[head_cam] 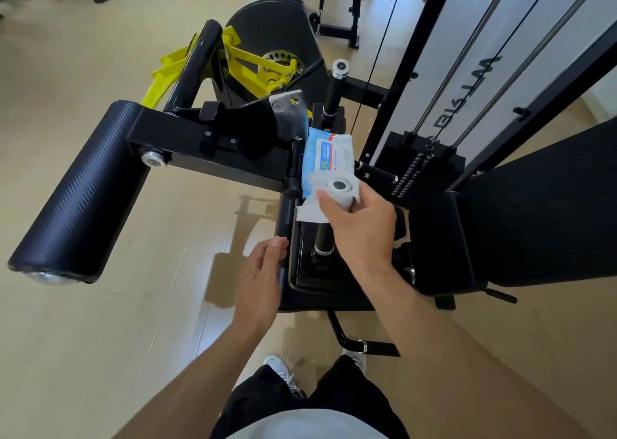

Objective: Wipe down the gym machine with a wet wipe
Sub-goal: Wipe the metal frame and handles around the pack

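A black gym machine [213, 151] with yellow linkage stands in front of me, its padded roller [80, 198] reaching out to the left. A white wet wipe [312, 208] is wrapped round the top of an upright handle [340, 185], and my right hand [359, 220] grips the wipe there. Behind the handle a blue and white pack of wipes [329, 156] lies on the machine. My left hand [262, 266] rests with relaxed fingers against the left edge of the machine's black base [320, 291].
A weight stack [420, 171] with guide rods and cables rises at the right, next to a black backrest pad [541, 218]. More black equipment stands at the back. Pale wooden floor lies to the left. My shoes and dark shorts show at the bottom.
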Demonstrator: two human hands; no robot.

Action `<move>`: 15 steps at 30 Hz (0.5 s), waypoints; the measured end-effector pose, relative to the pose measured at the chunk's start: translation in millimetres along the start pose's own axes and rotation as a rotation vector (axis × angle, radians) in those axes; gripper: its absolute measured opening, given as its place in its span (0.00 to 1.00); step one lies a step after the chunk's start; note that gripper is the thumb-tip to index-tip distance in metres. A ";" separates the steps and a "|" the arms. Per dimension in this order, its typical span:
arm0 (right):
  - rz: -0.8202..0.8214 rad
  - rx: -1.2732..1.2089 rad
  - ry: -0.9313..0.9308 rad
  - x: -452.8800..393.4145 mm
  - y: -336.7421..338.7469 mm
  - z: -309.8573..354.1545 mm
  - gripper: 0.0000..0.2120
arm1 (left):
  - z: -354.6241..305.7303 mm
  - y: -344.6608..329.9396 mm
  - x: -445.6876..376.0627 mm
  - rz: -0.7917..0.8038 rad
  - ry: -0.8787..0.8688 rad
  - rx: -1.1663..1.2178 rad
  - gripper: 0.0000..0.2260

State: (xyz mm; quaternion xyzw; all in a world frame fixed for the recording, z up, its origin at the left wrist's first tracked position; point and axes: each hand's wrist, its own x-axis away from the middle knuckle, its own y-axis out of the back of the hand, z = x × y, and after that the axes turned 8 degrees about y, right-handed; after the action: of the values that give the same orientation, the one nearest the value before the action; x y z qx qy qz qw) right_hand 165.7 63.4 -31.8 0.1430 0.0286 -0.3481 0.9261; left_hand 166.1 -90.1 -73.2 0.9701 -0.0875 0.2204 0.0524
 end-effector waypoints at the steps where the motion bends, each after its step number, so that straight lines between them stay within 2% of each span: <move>1: 0.004 0.000 0.002 2.0 -1.1 -2.2 0.18 | -0.9 -0.5 0.7 -0.001 -0.002 0.008 0.18; 4: 0.088 0.111 -0.045 22.7 -3.8 -24.4 0.08 | -4.7 -4.5 1.0 0.000 -0.011 -0.011 0.18; 7: 0.149 0.176 -0.129 32.0 -2.0 -36.3 0.10 | -6.1 -6.5 0.4 0.010 -0.013 -0.032 0.22; 9: 0.136 0.103 -0.105 20.8 1.9 -24.1 0.07 | -5.7 -5.7 -2.6 0.009 -0.014 -0.024 0.19; 12: 0.063 -0.125 -0.043 1.3 7.9 1.6 0.20 | -3.0 -5.6 -5.0 -0.003 0.000 -0.003 0.17; 15: 0.004 -0.186 -0.002 11.9 8.3 -3.9 0.21 | 0.8 -8.3 -5.6 -0.017 0.015 0.010 0.17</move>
State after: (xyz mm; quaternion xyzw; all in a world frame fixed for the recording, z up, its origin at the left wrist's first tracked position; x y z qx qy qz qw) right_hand 180.2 62.8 -35.3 0.0563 0.0596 -0.3424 0.9360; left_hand 163.0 -81.2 -76.8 0.9693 -0.0776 0.2278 0.0504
